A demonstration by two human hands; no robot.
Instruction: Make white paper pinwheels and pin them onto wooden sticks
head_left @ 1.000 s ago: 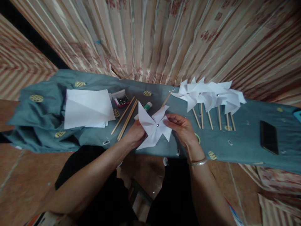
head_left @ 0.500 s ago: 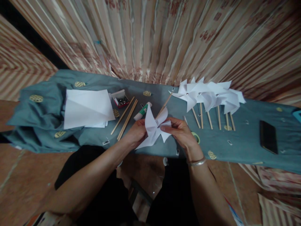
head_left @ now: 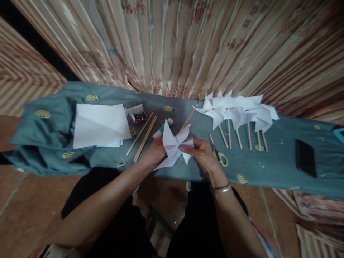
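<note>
Between my two hands is a white paper pinwheel, its folded blades fanned around the middle. My left hand is closed on the pinwheel's left side, its fingertips partly hidden behind the paper. With thumb on the front and fingers behind, my right hand pinches the right blades near the centre. A thin wooden stick shows beyond the pinwheel, slanting up to the right; whether it touches the paper I cannot tell. Scissors with green handles lie just right of my right hand. A glue stick lies behind my left hand.
White paper sheets are stacked at left, beside a small open box of metal pins. Several wooden sticks lie near my left hand. Finished-looking pinwheels overlap at the back right. A phone rests on the cloth-covered table.
My hands and the pinwheel have shifted slightly left. The scissors, mostly covered by my right hand before, now show more fully.
</note>
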